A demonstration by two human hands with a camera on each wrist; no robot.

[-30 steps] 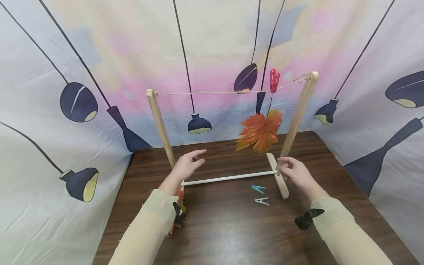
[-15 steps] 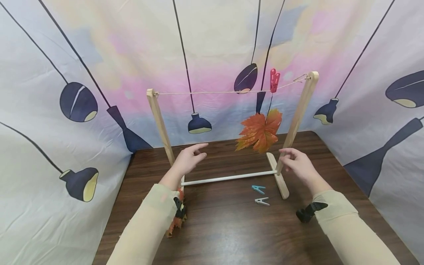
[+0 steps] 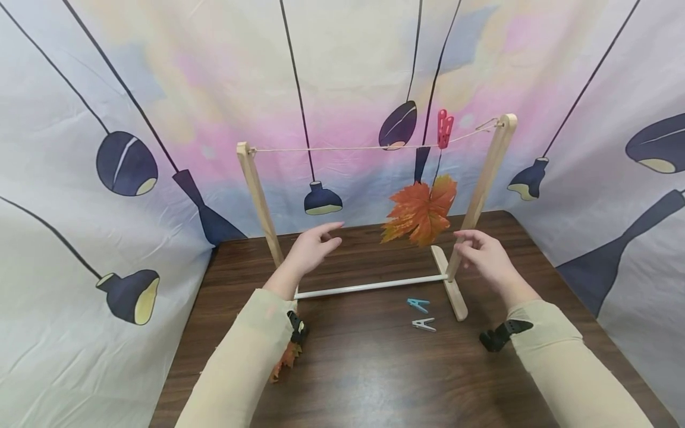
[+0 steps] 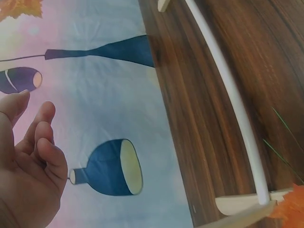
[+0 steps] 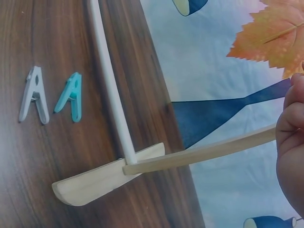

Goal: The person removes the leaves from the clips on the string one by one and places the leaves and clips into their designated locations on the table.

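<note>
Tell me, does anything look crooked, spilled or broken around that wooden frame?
Nothing looks spilled or broken. One thing is slightly lopsided: the string bends at the red clothespin, rising more steeply to the right post, perhaps because the orange leaf hangs there.

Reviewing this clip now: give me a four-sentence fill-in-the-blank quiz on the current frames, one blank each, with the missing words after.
1. The hanging leaf is suspended from the string by a clothespin whose colour is ____.
2. Exactly ____ loose clothespins are visible on the table.
3. The rod joining the wooden stand's two sides is coloured ____.
4. In the head view, more orange foliage is partly hidden by the ____ sleeve.

Missing words: red; two; white; left.
</note>
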